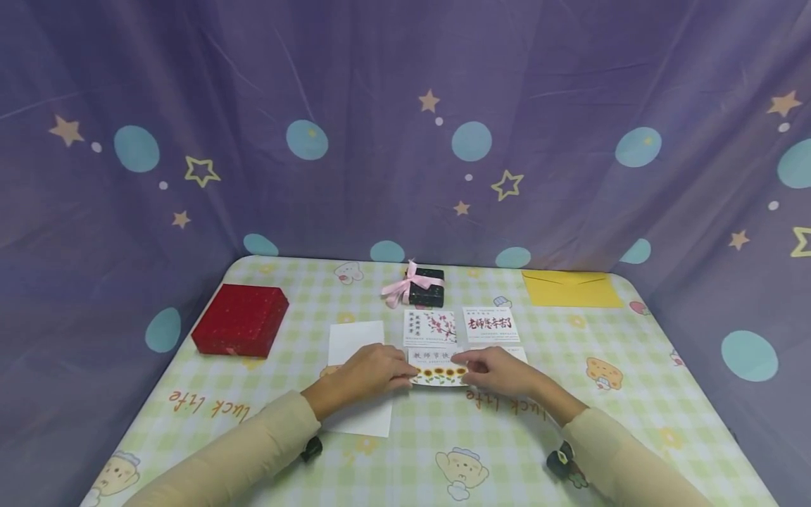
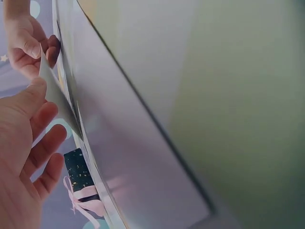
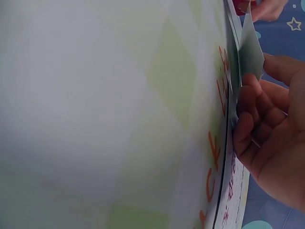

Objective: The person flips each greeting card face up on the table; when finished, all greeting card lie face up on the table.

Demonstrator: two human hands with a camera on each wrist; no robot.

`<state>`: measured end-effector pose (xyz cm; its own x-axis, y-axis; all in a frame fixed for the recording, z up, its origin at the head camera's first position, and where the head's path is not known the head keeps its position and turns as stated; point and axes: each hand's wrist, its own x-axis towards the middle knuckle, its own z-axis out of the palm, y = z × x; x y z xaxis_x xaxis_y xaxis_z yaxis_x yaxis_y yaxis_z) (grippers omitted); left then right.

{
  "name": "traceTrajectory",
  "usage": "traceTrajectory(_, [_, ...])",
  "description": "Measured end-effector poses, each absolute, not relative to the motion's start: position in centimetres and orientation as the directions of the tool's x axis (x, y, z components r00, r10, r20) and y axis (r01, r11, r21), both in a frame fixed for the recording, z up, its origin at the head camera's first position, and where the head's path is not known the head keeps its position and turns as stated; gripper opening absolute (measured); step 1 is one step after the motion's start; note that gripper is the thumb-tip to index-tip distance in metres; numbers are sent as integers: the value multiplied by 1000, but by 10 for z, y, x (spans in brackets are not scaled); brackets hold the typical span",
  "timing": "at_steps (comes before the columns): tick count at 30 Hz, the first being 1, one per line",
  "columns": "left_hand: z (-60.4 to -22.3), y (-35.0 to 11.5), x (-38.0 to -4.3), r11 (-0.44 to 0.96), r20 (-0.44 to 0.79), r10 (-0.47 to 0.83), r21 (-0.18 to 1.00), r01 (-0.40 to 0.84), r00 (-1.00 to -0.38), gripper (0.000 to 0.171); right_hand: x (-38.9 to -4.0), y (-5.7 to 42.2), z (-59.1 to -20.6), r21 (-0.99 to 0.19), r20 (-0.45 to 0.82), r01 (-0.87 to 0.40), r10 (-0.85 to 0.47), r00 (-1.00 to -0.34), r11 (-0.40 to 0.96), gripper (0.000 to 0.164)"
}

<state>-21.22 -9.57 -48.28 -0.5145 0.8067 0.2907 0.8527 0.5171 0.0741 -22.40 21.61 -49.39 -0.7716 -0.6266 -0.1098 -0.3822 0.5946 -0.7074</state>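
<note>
Cards [image 1: 491,325] lie flat toward the worktop's [image 1: 393,468] far edge; left hand [image 1: 372,369] and right hand [image 1: 503,371] pinch our sunflower card [image 1: 437,374], unlaid.

On the sunflower card [image 1: 438,363] in front of me I could read 教师节快, with the line's end hidden behind my right hand [image 1: 500,372]; a finer line beneath was too small to make out. The card with red script [image 1: 491,327] said 老师您辛苦了, under a small heading that seemed to start with HAPPY. The plum-blossom card [image 1: 429,329] carried dark upright columns of characters and tiny print along its bottom, neither clear enough for me to read. The tablecloth [image 1: 393,479] bore the orange words "luck" and "life", partly covered near my right arm; my right wrist's view showed an orange K and C.
</note>
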Motion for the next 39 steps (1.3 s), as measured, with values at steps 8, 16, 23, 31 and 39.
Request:
traceTrajectory(8, [-482,-96,-212,511,242,823,78,856,-514,21,-224,215,-493,-678,-141,-401,-644,-752,617,40])
traceTrajectory(16, [-483,-97,-211,503,152,848,69,861,-508,22,-222,213,-492,-691,-181,-374,-649,-739,619,39])
traceTrajectory(23, [-486,-97,-210,504,112,855,53,862,-506,22,-223,211,-494,-664,-189,-395,-654,-732,635,33])
traceTrajectory(31, [-488,-95,-210,515,114,847,66,855,-519,19,-224,211,-493,-653,-200,-390,-644,-739,650,35])
traceTrajectory(39, [-483,-96,-211,516,84,849,77,853,-521,19,-226,211,-490,-651,-198,-413,-668,-717,637,34])
